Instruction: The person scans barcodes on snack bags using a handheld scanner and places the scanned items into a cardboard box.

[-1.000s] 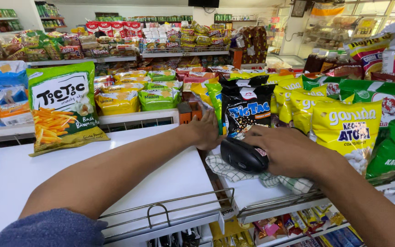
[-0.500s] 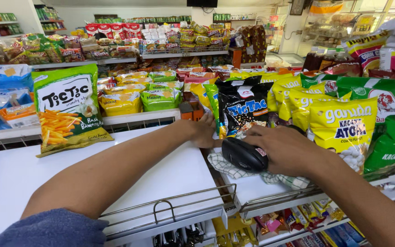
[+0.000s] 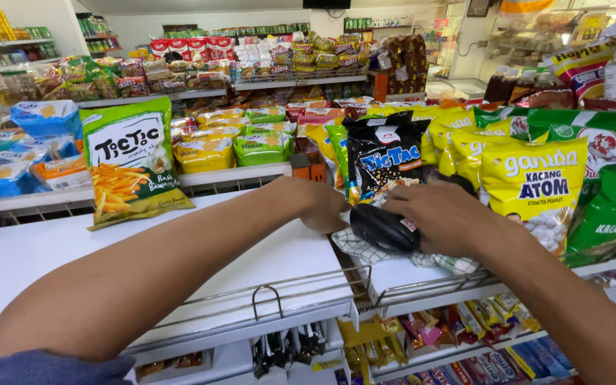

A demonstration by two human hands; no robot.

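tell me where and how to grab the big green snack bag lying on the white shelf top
Take the green snack bag by its near bottom edge, coming from the front over the bare white shelf top. It lies tilted back with that flat edge free and facing you, while other packets crowd its top. A pinch on the seam probably avoids crushing the contents.

A small grocery shop: snack bags (image 3: 532, 187) crowd wire-edged shelves (image 3: 201, 176) from nine to three o'clock, with more stocked aisles (image 3: 265, 53) at twelve.
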